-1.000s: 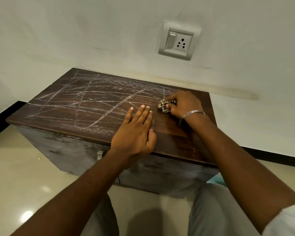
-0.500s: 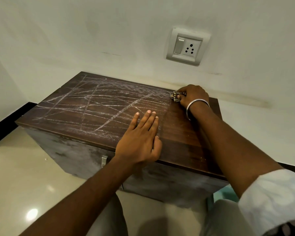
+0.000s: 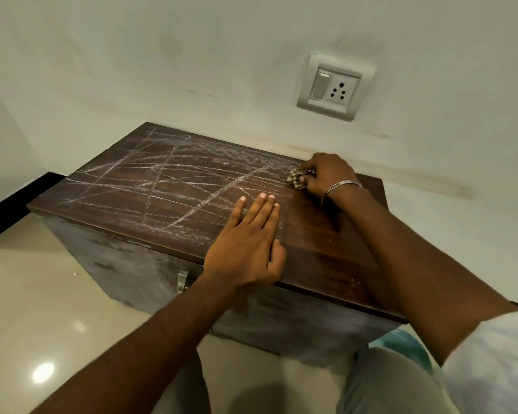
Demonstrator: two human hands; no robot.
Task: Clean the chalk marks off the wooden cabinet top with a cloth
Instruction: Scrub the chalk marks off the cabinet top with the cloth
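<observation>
A dark wooden cabinet top (image 3: 126, 201) stands against the wall, its left and middle criss-crossed with white chalk marks (image 3: 174, 186). The right part shows bare brown wood. My right hand (image 3: 323, 174) grips a small bunched, patterned cloth (image 3: 299, 177) and presses it on the top near the back right, at the edge of the chalked area. A metal bangle circles that wrist. My left hand (image 3: 248, 246) lies flat on the top near the front edge, fingers straight and together.
A white wall rises directly behind the cabinet, with a switch-and-socket plate (image 3: 335, 88) above the right side. A metal handle (image 3: 181, 280) sticks out of the grey cabinet front. Glossy beige floor (image 3: 42, 309) lies left and in front; my knees are below.
My right hand slid the cloth from the middle right of the top toward the back edge, then a little forward again. My left hand stayed flat in place.
</observation>
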